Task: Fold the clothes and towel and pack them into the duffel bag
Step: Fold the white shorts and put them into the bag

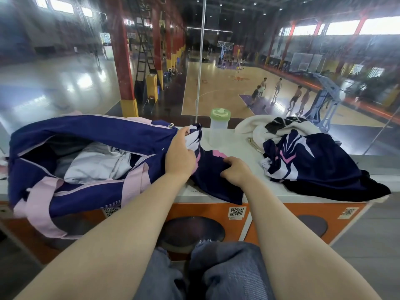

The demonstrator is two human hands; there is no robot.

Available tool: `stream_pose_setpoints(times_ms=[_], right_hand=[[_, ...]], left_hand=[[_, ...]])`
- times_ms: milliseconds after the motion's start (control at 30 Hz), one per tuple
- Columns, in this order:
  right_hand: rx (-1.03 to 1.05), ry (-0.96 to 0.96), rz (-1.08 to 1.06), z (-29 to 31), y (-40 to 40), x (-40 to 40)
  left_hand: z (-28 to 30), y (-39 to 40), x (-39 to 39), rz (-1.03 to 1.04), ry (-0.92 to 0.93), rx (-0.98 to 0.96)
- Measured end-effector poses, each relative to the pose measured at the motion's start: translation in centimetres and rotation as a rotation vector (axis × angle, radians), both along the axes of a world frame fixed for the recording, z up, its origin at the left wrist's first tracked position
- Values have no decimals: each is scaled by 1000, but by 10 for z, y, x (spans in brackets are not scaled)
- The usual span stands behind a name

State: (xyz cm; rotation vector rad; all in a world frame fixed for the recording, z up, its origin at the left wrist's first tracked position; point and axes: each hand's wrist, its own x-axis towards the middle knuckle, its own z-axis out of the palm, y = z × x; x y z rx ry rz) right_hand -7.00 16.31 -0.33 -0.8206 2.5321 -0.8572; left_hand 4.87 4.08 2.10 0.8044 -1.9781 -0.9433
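Packing at a white ledge overlooking a basketball court.
The left hand and right hand are both gripping a navy garment beside the open duffel bag, which is overhanging the ledge's front edge.

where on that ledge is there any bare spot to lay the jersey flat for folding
The main bare patch is the white ledge between the jersey in both hands and the pile of clothes and towel on the right, in front of the bottle. A thin strip shows along the front edge. The duffel bag fills the left, the pile the right.
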Motion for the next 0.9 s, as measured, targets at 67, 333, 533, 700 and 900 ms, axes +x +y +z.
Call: stream_pose_setpoints(times_ms=[67, 333, 533, 700, 900], right_hand=[[7, -36, 21, 0, -1, 1], [-528, -376, -96, -1, -10, 4], [-720, -623, -295, -4, 0, -5], [-460, -357, -344, -9, 2, -7], [-403, -154, -366, -5, 4, -3]], left_hand=[[1, 0, 2, -2, 17, -36], [-10, 19, -4, -410, -90, -286], [-25, 35, -2, -638, -356, -331], [-28, 28, 1, -715, -413, -129], [-32, 21, 1, -689, -248, 179]])
